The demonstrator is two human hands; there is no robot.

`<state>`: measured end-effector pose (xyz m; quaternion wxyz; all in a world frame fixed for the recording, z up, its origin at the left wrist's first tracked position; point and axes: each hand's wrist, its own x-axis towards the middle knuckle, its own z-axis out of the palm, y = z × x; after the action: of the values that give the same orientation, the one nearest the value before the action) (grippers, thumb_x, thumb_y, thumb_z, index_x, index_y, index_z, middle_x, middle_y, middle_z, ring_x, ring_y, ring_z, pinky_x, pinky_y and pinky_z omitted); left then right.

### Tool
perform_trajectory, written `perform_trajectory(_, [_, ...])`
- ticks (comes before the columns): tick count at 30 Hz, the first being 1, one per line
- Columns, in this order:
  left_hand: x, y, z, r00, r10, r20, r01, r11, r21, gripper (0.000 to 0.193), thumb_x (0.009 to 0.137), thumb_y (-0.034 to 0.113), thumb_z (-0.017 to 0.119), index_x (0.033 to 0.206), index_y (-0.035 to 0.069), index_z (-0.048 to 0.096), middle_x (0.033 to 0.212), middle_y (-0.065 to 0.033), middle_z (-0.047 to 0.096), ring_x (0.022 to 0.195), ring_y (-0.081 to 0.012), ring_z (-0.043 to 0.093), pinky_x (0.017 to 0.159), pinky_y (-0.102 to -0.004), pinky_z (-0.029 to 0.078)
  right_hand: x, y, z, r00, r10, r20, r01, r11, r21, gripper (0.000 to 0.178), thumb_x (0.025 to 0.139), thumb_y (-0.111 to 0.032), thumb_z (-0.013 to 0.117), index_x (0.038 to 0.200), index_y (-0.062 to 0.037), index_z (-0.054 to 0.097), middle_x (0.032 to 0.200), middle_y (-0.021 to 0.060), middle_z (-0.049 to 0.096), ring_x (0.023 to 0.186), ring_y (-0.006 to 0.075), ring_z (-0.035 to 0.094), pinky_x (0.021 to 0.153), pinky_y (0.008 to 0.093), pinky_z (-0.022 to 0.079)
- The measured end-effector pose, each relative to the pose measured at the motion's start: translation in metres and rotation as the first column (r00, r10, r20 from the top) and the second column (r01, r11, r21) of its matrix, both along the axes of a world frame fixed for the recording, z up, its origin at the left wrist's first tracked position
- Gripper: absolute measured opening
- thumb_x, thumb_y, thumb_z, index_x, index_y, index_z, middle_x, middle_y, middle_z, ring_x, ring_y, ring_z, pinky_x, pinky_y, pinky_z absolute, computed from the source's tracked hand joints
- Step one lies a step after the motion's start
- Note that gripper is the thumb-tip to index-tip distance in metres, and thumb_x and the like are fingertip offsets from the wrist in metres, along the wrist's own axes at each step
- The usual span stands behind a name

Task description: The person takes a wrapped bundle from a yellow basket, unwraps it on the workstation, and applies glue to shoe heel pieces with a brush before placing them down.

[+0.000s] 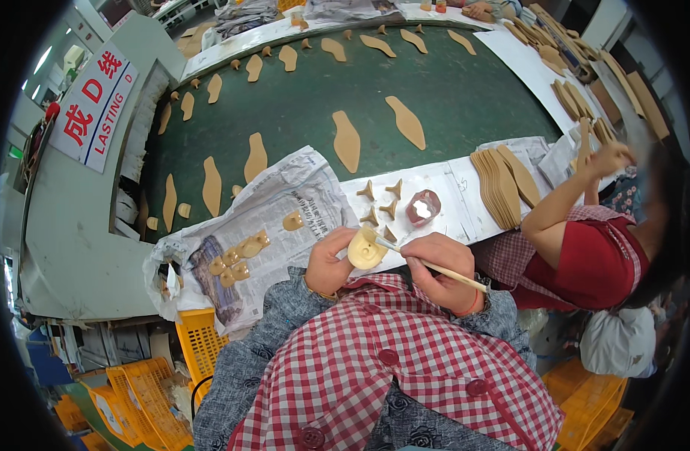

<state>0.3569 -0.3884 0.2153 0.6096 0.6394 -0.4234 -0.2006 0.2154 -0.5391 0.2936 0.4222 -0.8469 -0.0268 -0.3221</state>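
First, a white sign with red lettering (93,105) sits on grey housing (78,248) at the upper left of the frame, with a yellow crate (200,342) toward the lower left. Next, left of centre, a newspaper sheet (309,177) bears small glossy tan pieces (252,246); above it, a green surface (292,113) carries spaced-out tan sole shapes (346,141). Near the middle, the left hand (329,263) has its grip clamped on a cream cup-shaped piece (366,254). Just above, brown pronged pieces (369,217) lie on white paper (456,210) beside a jar (423,207) with white contents. Right of the cream piece, the right hand (444,272) has its grip clamped on a slim brush (457,276), its tip at the piece's upper-right rim. Farther right lie stacked tan soles (493,194), then a co-worker in red (600,259).
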Motion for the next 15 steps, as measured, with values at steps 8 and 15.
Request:
perform_trajectory(8, [0.003,0.001,0.007,0.946,0.152,0.287,-0.151,0.988,-0.026,0.026,0.069,-0.003,0.060,0.095,0.000,0.062,0.089,-0.0125,0.063,0.079,-0.0271,0.058,0.071,-0.0320,0.045,-0.004,-0.001,0.004,0.993,-0.116,-0.002,0.114,0.981,-0.158,0.017,0.066,0.003,0.062,0.083,0.0014,0.060,0.074,0.0126,0.061,0.065,0.0253,0.060,0.056,0.0306,0.047])
perform_trajectory(15, [0.003,0.001,0.009,0.899,0.206,0.386,-0.203,0.978,-0.050,0.029,0.064,-0.006,0.059,0.092,0.001,0.061,0.086,-0.0114,0.062,0.075,-0.0278,0.056,0.067,-0.0330,0.045,-0.004,-0.001,0.002,0.994,-0.105,-0.041,0.097,0.983,-0.158,0.017,0.065,0.003,0.062,0.081,-0.0002,0.059,0.072,0.0114,0.060,0.062,0.0246,0.058,0.054,0.0302,0.046])
